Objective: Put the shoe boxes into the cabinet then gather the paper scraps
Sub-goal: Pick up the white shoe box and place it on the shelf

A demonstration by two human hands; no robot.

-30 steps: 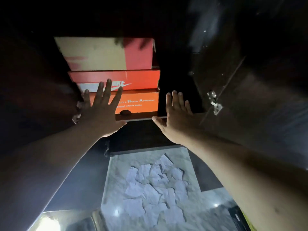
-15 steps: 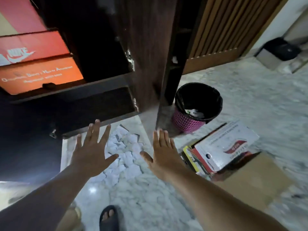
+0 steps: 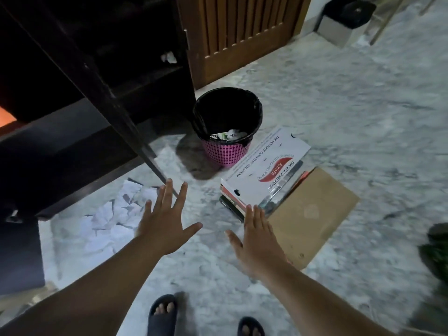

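Marble floor is being crossed by both hands, left hand [image 3: 167, 229] and right hand [image 3: 259, 241], fingers spread, nothing held, towards the white lettered shoe box [image 3: 264, 170] stacked right; white paper scraps [image 3: 114, 214] are lying left, awaiting gathering.

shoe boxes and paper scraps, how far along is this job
Partly done: an orange box shows at the left edge inside the dark wooden cabinet. In hand: nothing; the left hand and right hand are open above the floor, the right just short of the white Skechers shoe box atop a stack beside the pink wastebasket. Left: that stack, then the white paper scraps on the marble floor.
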